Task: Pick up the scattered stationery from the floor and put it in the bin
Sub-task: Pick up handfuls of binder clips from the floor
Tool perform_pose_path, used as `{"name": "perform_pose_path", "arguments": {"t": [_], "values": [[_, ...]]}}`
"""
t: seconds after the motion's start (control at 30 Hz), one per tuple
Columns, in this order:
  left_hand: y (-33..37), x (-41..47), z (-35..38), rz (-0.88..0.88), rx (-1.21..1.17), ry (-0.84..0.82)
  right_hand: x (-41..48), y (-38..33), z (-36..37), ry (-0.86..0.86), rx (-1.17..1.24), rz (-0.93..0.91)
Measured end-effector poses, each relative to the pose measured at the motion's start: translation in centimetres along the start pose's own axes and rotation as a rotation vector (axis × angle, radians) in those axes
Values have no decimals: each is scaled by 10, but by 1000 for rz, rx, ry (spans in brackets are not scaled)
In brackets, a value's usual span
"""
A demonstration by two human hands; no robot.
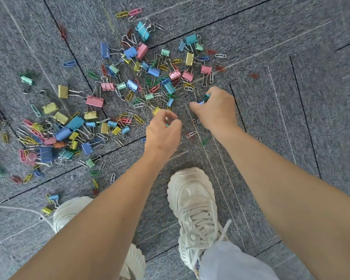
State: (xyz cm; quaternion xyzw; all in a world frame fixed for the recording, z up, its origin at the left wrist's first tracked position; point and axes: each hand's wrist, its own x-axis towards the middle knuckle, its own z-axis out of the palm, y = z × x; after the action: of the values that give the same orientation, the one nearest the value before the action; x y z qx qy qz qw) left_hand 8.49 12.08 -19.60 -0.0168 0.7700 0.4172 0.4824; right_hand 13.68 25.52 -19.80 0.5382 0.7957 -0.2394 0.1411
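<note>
Floor: I stood on grey carpet (291, 93); I could not see the bin
Clips: binder clips (94, 101) and paper clips (191, 134) lay all over, mostly ahead and to my left
Left hand: my left hand (163, 130) pinched some small clips
Right hand: my right hand (216, 111) curled round a teal clip (207, 96)
Risk: both hands were partly full, so another grab might have spilled some; flat paper clips were hard to pinch; I might have stepped on ones near my shoe (192, 199)
</note>
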Motion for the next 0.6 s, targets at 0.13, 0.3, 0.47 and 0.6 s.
{"name": "perform_pose_path", "arguments": {"t": [0.13,0.3,0.47,0.6], "values": [[-2,-2,-8,-11,-65,-71,-14,-11,-8,-109,469,88],[-17,1,-24,56,10,-78,-26,-19,-14,-516,1325,396],[-21,4,-35,60,23,-38,-29,-19,-8,-716,1573,477],[-1,3,-52,56,180,-150,-33,-28,-4,-722,1619,542]]}}
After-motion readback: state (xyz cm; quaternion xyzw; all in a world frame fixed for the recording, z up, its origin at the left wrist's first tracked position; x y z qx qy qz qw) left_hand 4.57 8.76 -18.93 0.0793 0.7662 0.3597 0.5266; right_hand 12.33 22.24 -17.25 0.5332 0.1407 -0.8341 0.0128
